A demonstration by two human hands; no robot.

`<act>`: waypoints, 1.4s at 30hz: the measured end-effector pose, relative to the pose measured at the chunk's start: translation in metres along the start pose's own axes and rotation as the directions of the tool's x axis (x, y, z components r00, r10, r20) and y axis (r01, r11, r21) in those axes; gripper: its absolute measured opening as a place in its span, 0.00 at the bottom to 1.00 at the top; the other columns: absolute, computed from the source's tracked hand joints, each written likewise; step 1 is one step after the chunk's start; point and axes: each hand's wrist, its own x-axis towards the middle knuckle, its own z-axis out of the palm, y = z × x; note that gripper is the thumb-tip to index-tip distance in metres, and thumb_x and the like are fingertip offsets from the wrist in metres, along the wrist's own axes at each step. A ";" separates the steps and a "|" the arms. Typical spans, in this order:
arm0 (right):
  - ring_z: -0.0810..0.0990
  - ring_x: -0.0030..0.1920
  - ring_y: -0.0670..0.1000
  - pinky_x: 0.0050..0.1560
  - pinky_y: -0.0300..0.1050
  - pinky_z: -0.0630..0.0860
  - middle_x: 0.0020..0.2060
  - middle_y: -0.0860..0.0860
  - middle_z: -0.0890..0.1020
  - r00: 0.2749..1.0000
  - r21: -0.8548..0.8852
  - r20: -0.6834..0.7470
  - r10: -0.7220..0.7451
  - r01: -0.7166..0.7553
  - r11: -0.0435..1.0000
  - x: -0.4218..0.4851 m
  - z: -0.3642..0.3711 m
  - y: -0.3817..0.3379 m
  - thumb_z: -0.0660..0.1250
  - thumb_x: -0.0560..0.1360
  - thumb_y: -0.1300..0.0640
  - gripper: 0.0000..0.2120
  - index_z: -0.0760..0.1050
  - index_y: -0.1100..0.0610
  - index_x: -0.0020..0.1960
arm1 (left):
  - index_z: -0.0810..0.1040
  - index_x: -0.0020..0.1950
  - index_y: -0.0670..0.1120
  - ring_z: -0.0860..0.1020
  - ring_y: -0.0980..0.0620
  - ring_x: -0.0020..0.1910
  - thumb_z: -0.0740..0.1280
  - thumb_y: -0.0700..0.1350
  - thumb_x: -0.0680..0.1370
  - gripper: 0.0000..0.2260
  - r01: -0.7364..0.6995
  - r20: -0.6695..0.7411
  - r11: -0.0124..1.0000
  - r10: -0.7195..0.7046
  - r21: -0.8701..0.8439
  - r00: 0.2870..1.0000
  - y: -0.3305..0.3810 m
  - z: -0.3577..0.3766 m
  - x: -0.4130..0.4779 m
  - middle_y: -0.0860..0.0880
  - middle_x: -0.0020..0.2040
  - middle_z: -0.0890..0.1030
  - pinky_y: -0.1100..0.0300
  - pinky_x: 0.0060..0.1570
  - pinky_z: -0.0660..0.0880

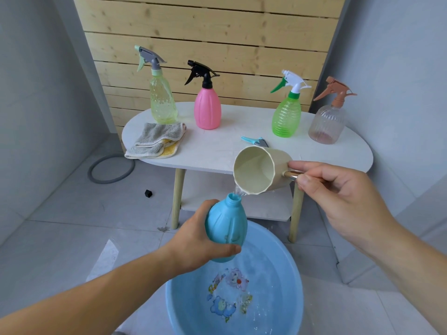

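Markings: the blue bottle (pixel 227 223) carries a raised mark low on its wall, too faint to read. The basin (pixel 299 274) has cartoon figures printed on its floor; no lettering on them is legible.

Orientation: the blue bottle's long axis stands near upright, leaning slightly so that the neck tips to the right. Its spray head is off, and the open threaded mouth faces up toward the lip of the cup (pixel 258 169). The cup lies tilted almost on its side, mouth facing left and toward the camera, lower lip just above and to the right of the bottle mouth. A thin run of water joins lip and mouth.

Grip state:
- The left grip (pixel 200 240) is wrapped round the lower body of the blue bottle, thumb across the front wall, fingers behind. The neck and shoulder project above it.
- The right grip (pixel 338 189) pinches the metallic handle of the cup between thumb and fingers. The cup body extends to its left.

Location: the blue bottle is held in the air over the far rim of the basin, which holds water and stands on the floor, in front of and below the worktop (pixel 217 151).

On the worktop: a loose spray head (pixel 256 141), four capped spray bottles, a folded cloth (pixel 157 141).
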 end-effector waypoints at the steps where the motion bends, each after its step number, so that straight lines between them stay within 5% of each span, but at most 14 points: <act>1: 0.80 0.59 0.40 0.63 0.40 0.74 0.56 0.44 0.84 1.000 -0.003 0.001 -0.004 0.004 1.000 0.000 0.000 0.000 0.68 0.77 0.61 0.06 0.84 0.57 0.45 | 0.69 0.67 0.62 0.82 0.54 0.54 0.84 0.50 0.64 0.37 0.000 0.000 1.000 0.000 0.002 1.000 0.000 0.000 0.000 0.56 0.56 0.80 0.52 0.51 0.84; 16: 0.80 0.60 0.41 0.63 0.40 0.74 0.57 0.44 0.84 0.999 -0.060 -0.001 -0.046 0.046 0.997 -0.001 0.000 0.000 0.69 0.77 0.62 0.06 0.83 0.56 0.43 | 0.68 0.68 0.61 0.82 0.55 0.54 0.84 0.50 0.65 0.38 0.007 0.011 1.000 -0.007 0.019 1.000 0.001 0.001 -0.002 0.57 0.57 0.80 0.57 0.50 0.84; 20: 0.80 0.60 0.41 0.63 0.39 0.74 0.57 0.44 0.84 0.997 -0.071 -0.006 -0.074 0.073 0.995 -0.001 0.001 0.000 0.69 0.74 0.54 0.06 0.83 0.54 0.43 | 0.68 0.68 0.61 0.82 0.56 0.53 0.84 0.49 0.66 0.37 0.011 0.014 1.000 -0.011 0.011 1.000 0.002 0.001 -0.003 0.56 0.56 0.80 0.59 0.48 0.84; 42: 0.80 0.61 0.45 0.64 0.53 0.76 0.58 0.43 0.83 0.991 -0.123 0.007 -0.133 0.133 0.983 -0.001 0.004 0.003 0.68 0.73 0.52 0.08 0.83 0.55 0.43 | 0.68 0.68 0.61 0.81 0.55 0.53 0.84 0.48 0.66 0.37 0.008 0.011 1.000 -0.008 0.008 1.000 0.003 0.002 -0.002 0.56 0.56 0.79 0.63 0.46 0.82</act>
